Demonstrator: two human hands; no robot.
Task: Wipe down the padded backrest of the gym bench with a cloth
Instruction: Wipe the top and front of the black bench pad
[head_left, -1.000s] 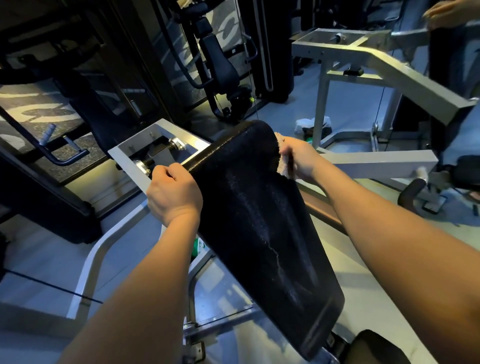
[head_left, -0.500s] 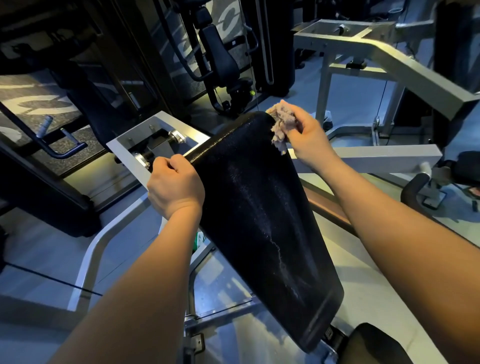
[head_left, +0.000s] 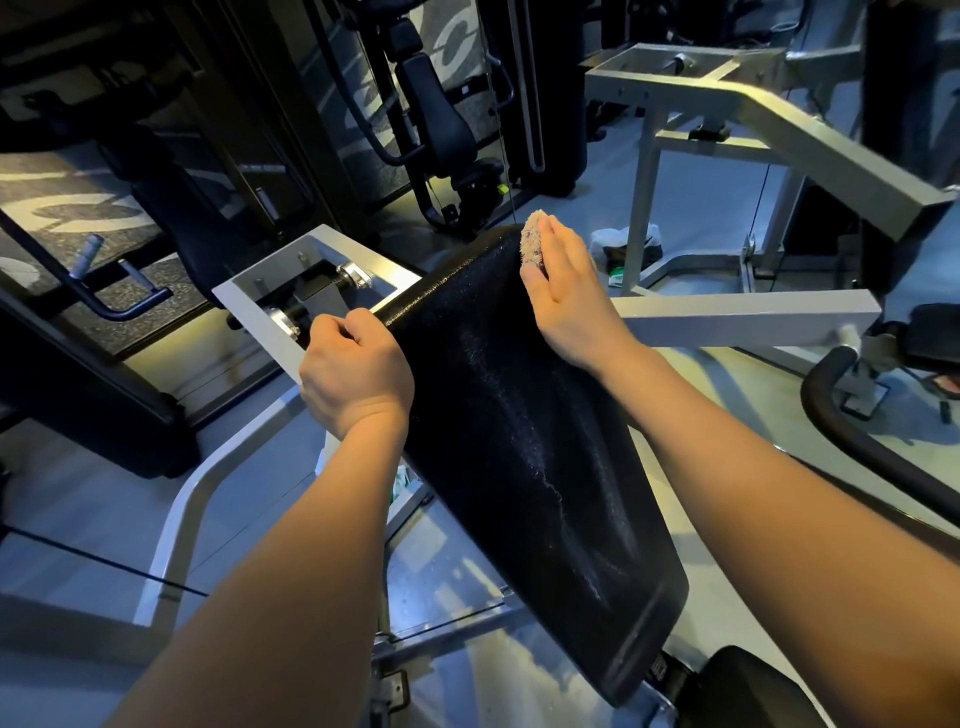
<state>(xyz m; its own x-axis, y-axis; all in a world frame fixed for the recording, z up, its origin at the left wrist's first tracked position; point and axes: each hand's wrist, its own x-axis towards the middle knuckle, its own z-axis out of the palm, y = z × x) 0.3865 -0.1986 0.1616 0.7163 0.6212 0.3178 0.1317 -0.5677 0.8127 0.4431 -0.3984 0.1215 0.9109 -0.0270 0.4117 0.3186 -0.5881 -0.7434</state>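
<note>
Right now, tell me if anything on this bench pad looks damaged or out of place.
The backrest has a thin pale jagged line down its lower middle, possibly a crack or a streak. Otherwise nothing stands out: the right hand presses the cloth near the top and the left hand grips the edge.

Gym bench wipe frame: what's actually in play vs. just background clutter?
In play:
- padded backrest
- cloth, pressed to the pad's top edge under the flat right hand
- left hand, gripping the pad's upper left edge

Lying about:
- white bag on the floor
- grey frame to the right
- black machine seat behind
</note>
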